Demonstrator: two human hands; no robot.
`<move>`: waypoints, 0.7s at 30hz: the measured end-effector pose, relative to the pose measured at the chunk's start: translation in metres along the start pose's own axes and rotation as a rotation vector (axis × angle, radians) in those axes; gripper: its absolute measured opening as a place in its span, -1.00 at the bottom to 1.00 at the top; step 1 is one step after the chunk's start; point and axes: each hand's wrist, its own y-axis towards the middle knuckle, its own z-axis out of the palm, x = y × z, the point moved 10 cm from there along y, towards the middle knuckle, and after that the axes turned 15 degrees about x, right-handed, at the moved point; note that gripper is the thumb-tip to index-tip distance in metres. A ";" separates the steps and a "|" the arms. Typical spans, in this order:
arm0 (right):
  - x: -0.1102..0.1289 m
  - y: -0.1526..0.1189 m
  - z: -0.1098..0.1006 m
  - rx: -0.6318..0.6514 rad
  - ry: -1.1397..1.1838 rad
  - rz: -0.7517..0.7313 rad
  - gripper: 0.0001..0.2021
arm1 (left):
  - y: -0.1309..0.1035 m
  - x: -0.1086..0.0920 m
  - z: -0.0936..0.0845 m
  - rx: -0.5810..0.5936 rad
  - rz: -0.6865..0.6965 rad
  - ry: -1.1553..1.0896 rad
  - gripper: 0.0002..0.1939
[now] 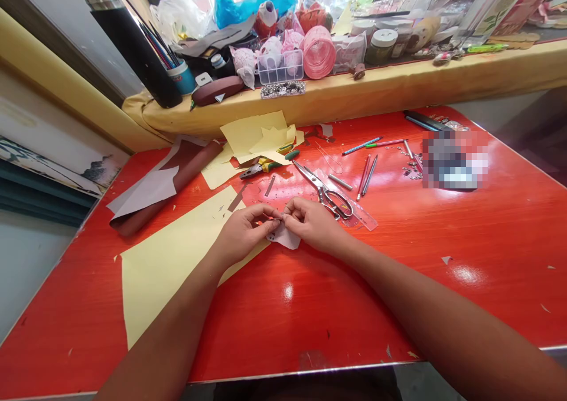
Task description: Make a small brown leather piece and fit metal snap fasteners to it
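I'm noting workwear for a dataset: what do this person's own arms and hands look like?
The left hand and right hand are ungloved. The left forearm and right forearm taper toward the hands, with no sleeve, watch or bracelet visible.

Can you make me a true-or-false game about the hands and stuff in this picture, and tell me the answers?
1. The left hand and right hand hold a small pale piece. True.
2. The scissors are in the right hand. False: the scissors lie on the red table.
3. The pliers have yellow and green handles. True.
4. The biggest yellow sheet lies on the right. False: that yellow sheet is on the left.
5. A clear divided box sits on the ledge. True.
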 end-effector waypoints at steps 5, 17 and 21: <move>0.002 0.000 0.000 0.000 -0.013 0.008 -0.93 | 0.001 0.001 0.001 -0.011 -0.011 0.007 -0.73; 0.003 -0.002 0.001 0.015 -0.013 -0.009 -0.93 | -0.001 0.000 0.003 0.004 -0.020 0.004 -0.73; 0.001 -0.001 0.001 0.016 -0.011 -0.003 -0.92 | -0.002 -0.002 0.002 0.017 -0.025 0.036 -0.67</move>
